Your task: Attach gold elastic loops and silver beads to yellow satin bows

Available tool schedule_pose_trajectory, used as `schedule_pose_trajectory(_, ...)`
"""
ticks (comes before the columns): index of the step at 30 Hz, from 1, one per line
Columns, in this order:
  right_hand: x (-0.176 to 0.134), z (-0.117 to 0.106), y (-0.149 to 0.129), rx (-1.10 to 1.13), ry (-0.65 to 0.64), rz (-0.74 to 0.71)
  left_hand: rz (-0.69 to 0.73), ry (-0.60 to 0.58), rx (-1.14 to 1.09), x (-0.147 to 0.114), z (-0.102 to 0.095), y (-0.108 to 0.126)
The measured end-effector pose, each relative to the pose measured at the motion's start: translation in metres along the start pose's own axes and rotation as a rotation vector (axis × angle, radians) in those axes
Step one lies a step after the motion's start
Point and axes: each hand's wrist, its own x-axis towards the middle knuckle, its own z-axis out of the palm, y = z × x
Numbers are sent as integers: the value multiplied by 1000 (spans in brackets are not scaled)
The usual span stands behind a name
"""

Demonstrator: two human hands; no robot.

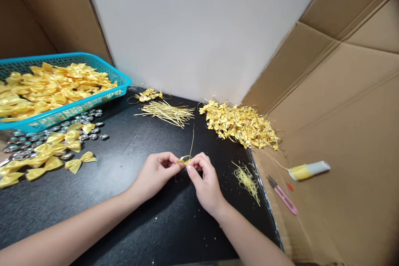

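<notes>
Between my fingertips is a small yellow ribbon bow, with a thin gold cord rising from it. My left hand pinches the bow's left side. On its right side, the thumb and fingers of my right hand are closed on the bow and the base of the cord. Much of the bow is covered by my fingers. Beyond my hands lies a bundle of cut gold cords. Several loose yellow bows lie to the left, beside silver teardrop beads.
A turquoise basket full of bows stands at the left. Corded bows are heaped at back right, with a smaller cluster farther back. Thread scraps, pink thread snips and a thread spool lie right. Cardboard walls flank the table.
</notes>
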Motion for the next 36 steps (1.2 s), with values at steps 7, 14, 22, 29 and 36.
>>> schedule_pose_trajectory(7, -1, -22, -18, 318, -126, -137, -81, 149, -120, 16, -12, 0)
schedule_pose_trajectory(14, 0, -33, -22, 483, -81, -180, -48, 216, -165, 24, -17, -4)
schedule_pose_trajectory(22, 0, -44, -30, 605, 21, -215, 72, 210, -215, 26, -20, 0)
schedule_pose_trajectory(29, -4, -37, -39, 874, -111, -42, 40, 126, -259, 30, -25, 0)
schedule_pose_trajectory(36, -7, -16, -25, 997, -336, 268, -139, -32, -539, 33, -31, 4)
